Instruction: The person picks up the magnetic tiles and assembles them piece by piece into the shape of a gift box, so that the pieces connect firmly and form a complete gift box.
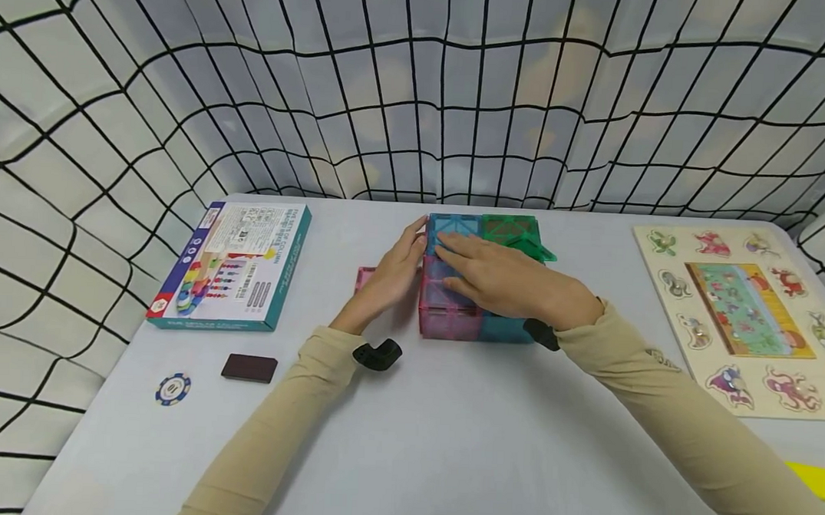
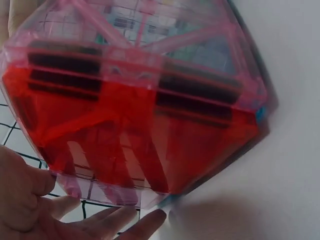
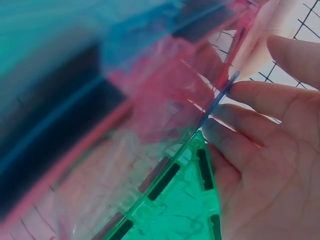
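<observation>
A low box of see-through magnetic tiles (image 1: 449, 326), pink, blue, teal and green, stands at the middle of the table. Along its left wall lies my left hand (image 1: 394, 270), its fingers straight. My right hand (image 1: 504, 278) is laid flat across the top with fingers extended, hiding part of the tiles. A green triangular tile (image 1: 532, 246) juts out at the back right of the top, close to the right hand. In the left wrist view, a red tile (image 2: 125, 130) shows on the box's side beside the left fingers. Another pink tile (image 1: 364, 277) is partly hidden behind the left hand.
To the left are a boxed toy set (image 1: 246, 269), a dark rectangular block (image 1: 249, 368) and a poker chip (image 1: 173, 389). A wooden sea-creature puzzle board (image 1: 687, 300) lies on the right, with a yellow item (image 1: 817, 483) nearer. Black netting (image 1: 443, 105) borders the table's back.
</observation>
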The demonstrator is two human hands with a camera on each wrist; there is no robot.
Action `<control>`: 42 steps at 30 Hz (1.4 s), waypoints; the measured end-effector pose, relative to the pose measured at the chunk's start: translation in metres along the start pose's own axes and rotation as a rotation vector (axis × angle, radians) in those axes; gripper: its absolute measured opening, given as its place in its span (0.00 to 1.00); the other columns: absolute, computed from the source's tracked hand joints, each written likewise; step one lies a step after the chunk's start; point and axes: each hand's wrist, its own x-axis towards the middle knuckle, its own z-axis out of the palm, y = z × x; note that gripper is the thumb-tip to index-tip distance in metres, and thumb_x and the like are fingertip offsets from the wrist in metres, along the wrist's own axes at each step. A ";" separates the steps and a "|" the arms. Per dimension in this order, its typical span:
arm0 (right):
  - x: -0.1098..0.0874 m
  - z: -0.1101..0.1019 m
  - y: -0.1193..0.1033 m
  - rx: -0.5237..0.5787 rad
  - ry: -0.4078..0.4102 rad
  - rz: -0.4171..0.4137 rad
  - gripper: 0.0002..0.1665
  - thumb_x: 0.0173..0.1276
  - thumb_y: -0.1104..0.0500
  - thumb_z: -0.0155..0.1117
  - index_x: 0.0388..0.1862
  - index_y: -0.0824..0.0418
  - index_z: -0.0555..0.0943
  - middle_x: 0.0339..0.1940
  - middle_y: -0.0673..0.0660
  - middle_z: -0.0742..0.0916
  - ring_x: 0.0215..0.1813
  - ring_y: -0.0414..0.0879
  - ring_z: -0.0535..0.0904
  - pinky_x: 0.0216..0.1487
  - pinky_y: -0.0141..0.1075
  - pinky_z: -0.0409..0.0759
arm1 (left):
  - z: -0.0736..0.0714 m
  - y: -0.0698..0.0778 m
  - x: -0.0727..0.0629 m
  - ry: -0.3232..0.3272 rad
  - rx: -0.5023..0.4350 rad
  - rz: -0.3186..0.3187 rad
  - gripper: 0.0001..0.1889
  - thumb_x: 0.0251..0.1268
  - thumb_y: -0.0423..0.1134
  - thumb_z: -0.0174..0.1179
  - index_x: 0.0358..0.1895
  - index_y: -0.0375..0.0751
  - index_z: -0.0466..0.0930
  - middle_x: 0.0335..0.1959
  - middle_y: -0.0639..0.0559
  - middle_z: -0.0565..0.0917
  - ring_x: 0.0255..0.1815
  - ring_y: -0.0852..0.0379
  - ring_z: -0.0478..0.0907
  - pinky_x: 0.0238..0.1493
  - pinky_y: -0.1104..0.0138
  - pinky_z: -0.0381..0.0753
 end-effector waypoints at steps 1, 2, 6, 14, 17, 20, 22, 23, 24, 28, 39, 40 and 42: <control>0.000 0.000 0.000 0.000 0.000 0.001 0.37 0.86 0.52 0.53 0.81 0.72 0.59 0.84 0.69 0.60 0.84 0.63 0.54 0.82 0.54 0.55 | 0.000 0.001 0.000 0.002 0.018 0.011 0.29 0.90 0.45 0.32 0.86 0.41 0.45 0.82 0.36 0.61 0.81 0.42 0.61 0.77 0.50 0.66; -0.001 0.000 0.000 0.001 0.000 0.004 0.37 0.86 0.51 0.53 0.81 0.72 0.59 0.84 0.69 0.60 0.84 0.63 0.54 0.82 0.54 0.55 | 0.000 0.001 0.001 0.003 0.038 0.020 0.29 0.90 0.45 0.32 0.86 0.40 0.45 0.81 0.35 0.61 0.81 0.41 0.61 0.76 0.50 0.66; -0.001 0.001 0.001 -0.003 0.002 0.012 0.37 0.85 0.50 0.53 0.81 0.72 0.60 0.84 0.68 0.60 0.84 0.62 0.54 0.82 0.54 0.55 | -0.002 0.003 0.001 -0.002 0.103 0.034 0.30 0.90 0.45 0.32 0.85 0.37 0.45 0.82 0.35 0.60 0.82 0.41 0.59 0.79 0.51 0.61; -0.001 0.002 0.003 -0.011 -0.002 0.020 0.38 0.85 0.48 0.54 0.81 0.71 0.60 0.84 0.68 0.60 0.84 0.61 0.55 0.82 0.53 0.56 | -0.006 0.005 0.003 -0.044 0.099 0.074 0.29 0.90 0.42 0.33 0.86 0.39 0.43 0.83 0.36 0.58 0.79 0.40 0.64 0.73 0.50 0.72; -0.002 0.001 0.003 -0.007 -0.009 0.032 0.39 0.85 0.48 0.55 0.81 0.71 0.60 0.85 0.67 0.59 0.84 0.61 0.54 0.82 0.54 0.55 | -0.006 0.006 0.004 -0.052 0.102 0.099 0.29 0.90 0.41 0.33 0.86 0.42 0.43 0.78 0.35 0.65 0.68 0.42 0.73 0.68 0.51 0.75; -0.002 0.001 0.004 -0.001 -0.013 0.035 0.40 0.84 0.48 0.55 0.82 0.70 0.59 0.85 0.66 0.59 0.85 0.61 0.53 0.82 0.54 0.54 | -0.006 0.005 0.003 -0.042 0.118 0.109 0.29 0.90 0.42 0.33 0.86 0.43 0.44 0.76 0.35 0.68 0.60 0.42 0.75 0.66 0.50 0.74; -0.001 0.001 0.004 0.002 -0.011 0.025 0.40 0.84 0.48 0.56 0.82 0.70 0.59 0.85 0.67 0.59 0.85 0.61 0.53 0.82 0.54 0.54 | -0.007 0.003 0.001 -0.038 0.097 0.099 0.29 0.90 0.42 0.33 0.87 0.45 0.44 0.78 0.36 0.66 0.63 0.42 0.75 0.68 0.50 0.74; -0.001 0.002 0.003 0.001 -0.009 0.021 0.40 0.84 0.48 0.56 0.82 0.70 0.59 0.85 0.67 0.59 0.85 0.61 0.53 0.82 0.54 0.54 | -0.007 0.001 0.001 -0.038 0.080 0.095 0.29 0.90 0.43 0.33 0.87 0.46 0.44 0.79 0.37 0.64 0.66 0.42 0.74 0.69 0.50 0.73; -0.001 0.002 0.003 0.000 -0.008 0.018 0.40 0.84 0.48 0.56 0.82 0.70 0.59 0.85 0.67 0.59 0.85 0.61 0.52 0.82 0.54 0.53 | -0.006 -0.001 0.001 -0.040 0.060 0.093 0.29 0.90 0.44 0.33 0.87 0.48 0.43 0.81 0.38 0.62 0.69 0.42 0.72 0.70 0.50 0.72; -0.001 0.001 0.002 -0.003 -0.012 0.019 0.40 0.84 0.49 0.56 0.82 0.70 0.58 0.85 0.66 0.58 0.85 0.61 0.52 0.83 0.54 0.53 | -0.004 -0.008 0.000 -0.063 -0.027 0.102 0.30 0.90 0.46 0.32 0.87 0.52 0.40 0.85 0.42 0.52 0.82 0.44 0.58 0.77 0.49 0.66; -0.002 0.000 0.004 -0.005 -0.024 0.021 0.40 0.85 0.48 0.55 0.82 0.71 0.58 0.85 0.66 0.58 0.85 0.60 0.51 0.83 0.54 0.52 | -0.007 -0.009 -0.001 -0.069 0.010 0.153 0.30 0.90 0.45 0.34 0.87 0.47 0.43 0.86 0.42 0.51 0.83 0.44 0.54 0.78 0.49 0.64; -0.002 0.001 0.004 -0.005 -0.025 0.019 0.40 0.85 0.48 0.55 0.82 0.71 0.58 0.85 0.67 0.58 0.85 0.61 0.51 0.83 0.54 0.52 | -0.008 -0.008 -0.001 -0.068 0.034 0.159 0.30 0.90 0.45 0.34 0.87 0.46 0.43 0.85 0.41 0.52 0.82 0.44 0.55 0.78 0.49 0.63; -0.002 0.001 0.004 -0.005 -0.024 0.017 0.40 0.84 0.48 0.55 0.82 0.71 0.59 0.85 0.67 0.58 0.85 0.61 0.52 0.83 0.54 0.53 | -0.010 -0.007 0.000 -0.072 0.083 0.165 0.30 0.90 0.45 0.34 0.87 0.45 0.43 0.83 0.39 0.56 0.79 0.43 0.60 0.77 0.48 0.64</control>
